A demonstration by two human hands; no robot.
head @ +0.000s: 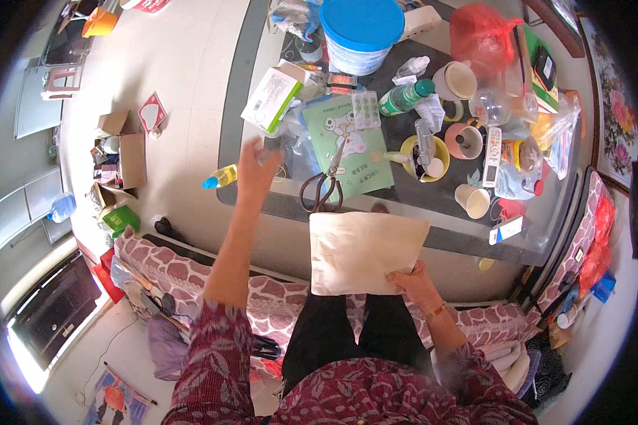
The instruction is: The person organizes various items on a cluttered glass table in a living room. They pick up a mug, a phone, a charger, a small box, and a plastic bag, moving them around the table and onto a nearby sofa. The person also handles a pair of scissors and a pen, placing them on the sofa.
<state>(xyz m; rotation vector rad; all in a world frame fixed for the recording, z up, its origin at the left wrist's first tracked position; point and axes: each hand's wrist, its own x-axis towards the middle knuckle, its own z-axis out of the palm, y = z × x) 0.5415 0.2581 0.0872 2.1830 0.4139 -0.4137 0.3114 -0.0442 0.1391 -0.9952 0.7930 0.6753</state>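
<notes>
My right hand (416, 284) grips the lower right corner of a cream-coloured sheet or flat pouch (367, 255), which hangs over my lap at the table's near edge. My left hand (259, 167) is blurred, raised at the table's left corner; whether something clear lies between its fingers I cannot tell. Just left of it is a small bottle of yellow liquid with a blue cap (222, 176). Scissors with dark handles (327, 183) lie partly on a green notebook with bear drawings (351, 154), blades pointing away from me. A blister pack (366, 110) rests on the notebook's far edge.
Beyond my left hand stands a white-green box (273, 98). Farther back are a blue-lidded tub (359, 37) and a green bottle (406, 97). To the right are a yellow cup (440, 159), a pink mug (463, 141), a paper cup (472, 201) and a remote control (491, 156).
</notes>
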